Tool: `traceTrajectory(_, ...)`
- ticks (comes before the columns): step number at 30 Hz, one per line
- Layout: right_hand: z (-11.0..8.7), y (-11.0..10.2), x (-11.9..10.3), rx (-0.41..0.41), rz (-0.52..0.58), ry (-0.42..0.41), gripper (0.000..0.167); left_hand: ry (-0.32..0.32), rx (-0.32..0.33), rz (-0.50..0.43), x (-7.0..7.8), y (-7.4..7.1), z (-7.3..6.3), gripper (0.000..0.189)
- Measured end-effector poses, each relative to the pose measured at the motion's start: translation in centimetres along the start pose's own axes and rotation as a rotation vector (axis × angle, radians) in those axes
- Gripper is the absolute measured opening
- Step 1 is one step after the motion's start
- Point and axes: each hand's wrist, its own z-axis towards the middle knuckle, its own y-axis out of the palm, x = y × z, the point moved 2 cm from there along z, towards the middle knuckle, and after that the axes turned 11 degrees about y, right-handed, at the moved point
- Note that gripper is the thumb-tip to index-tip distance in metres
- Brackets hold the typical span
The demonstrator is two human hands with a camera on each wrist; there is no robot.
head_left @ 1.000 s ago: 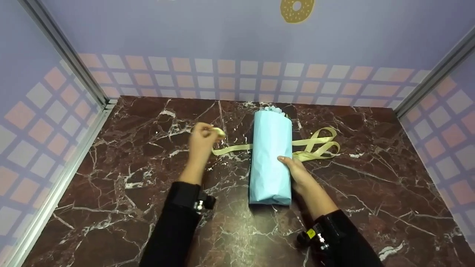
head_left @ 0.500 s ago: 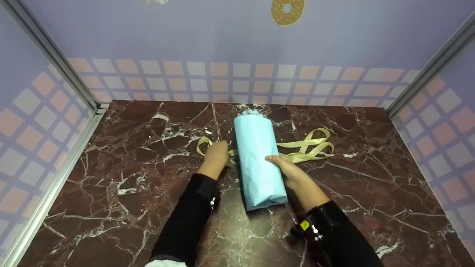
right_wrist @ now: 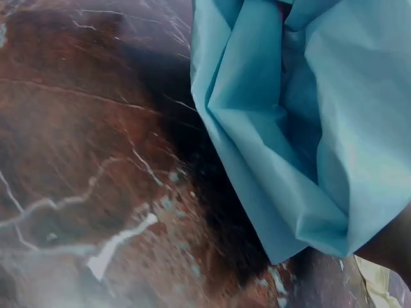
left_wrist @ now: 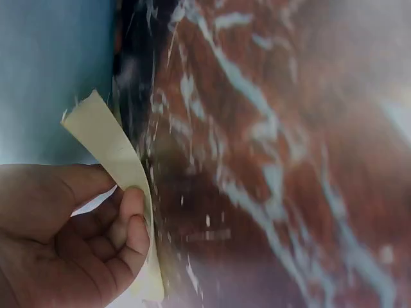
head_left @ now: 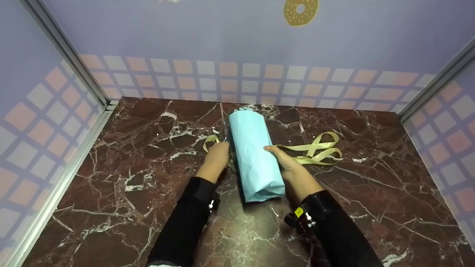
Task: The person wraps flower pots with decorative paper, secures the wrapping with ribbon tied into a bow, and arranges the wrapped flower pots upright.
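A long bundle wrapped in light blue paper (head_left: 254, 155) lies on the table, its far end tilted left; pale petals (head_left: 245, 109) peek out there. My right hand (head_left: 293, 168) grips the bundle's right side, thumb on top, other fingers hidden. Close beside its left edge, my left hand (head_left: 217, 157) pinches a pale yellow ribbon (left_wrist: 109, 144) near its cut end, between thumb and curled fingers. The ribbon's other part (head_left: 315, 150) comes out on the right of the bundle in loose loops. In the right wrist view, the folded bottom of the paper (right_wrist: 270, 128) fills the upper right.
Dark red marbled table (head_left: 148, 207) surrounds the bundle. A lilac wall with pink and white checks (head_left: 207, 78) closes off the back, and panels (head_left: 33, 111) stand at both sides. Wrist cameras (head_left: 213, 203) sit on both black sleeves.
My left hand has come down and right with the ribbon, to the bundle's left edge. The bundle has shifted left and tilted, my right hand still holding it. The head view has swayed slightly.
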Motion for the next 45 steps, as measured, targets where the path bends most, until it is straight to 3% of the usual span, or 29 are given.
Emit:
traceTrajectory(3,-0.4,-1.0,-0.4,0.008,0.025,0.001,0.059,0.022,0.048,0.005,-0.7,-0.8,-0.4,0.004)
traceTrajectory(10,-1.8,-4.2,-1.2,0.024,0.034,-0.031,0.042,-0.01,0.114,-0.059,-2.5,-2.7,-1.8,0.006)
traceTrajectory(15,-2.6,-6.5,-1.2,0.091,0.012,-0.07,0.051,0.006,0.13,-0.023,-3.3,-3.6,-2.6,0.006)
traceTrajectory(19,-2.7,-6.9,-1.2,0.152,0.031,-0.08,0.059,0.008,0.114,-0.011,-3.3,-3.5,-2.8,0.005)
traceTrajectory(21,-2.7,-6.7,-1.3,0.168,0.032,-0.09,0.059,0.012,0.097,0.007,-3.1,-3.1,-2.8,0.007)
traceTrajectory(26,-3.0,-5.6,-1.5,0.184,0.055,-0.106,0.046,0.031,0.1,0.152,-1.3,-2.0,-2.5,0.033)
traceTrajectory(30,-3.0,-4.6,-1.8,0.176,0.069,-0.102,0.048,0.118,0.112,0.225,1.2,-0.9,-1.7,0.035)
traceTrajectory(34,-2.7,-3.8,-1.7,0.174,0.068,-0.111,0.055,0.191,0.117,0.113,3.2,0.3,-0.2,0.035)
traceTrajectory(38,-2.5,-3.3,-1.2,0.175,0.055,-0.11,0.056,0.193,0.126,-0.071,3.8,1.1,1.3,0.038)
traceTrajectory(41,-2.4,-3.2,-0.8,0.172,0.045,-0.112,0.056,0.188,0.114,-0.118,3.9,1.4,1.9,0.037)
traceTrajectory(45,-2.5,-3.1,-0.5,0.175,0.059,-0.098,0.061,0.191,0.103,-0.115,3.9,1.6,1.6,0.027)
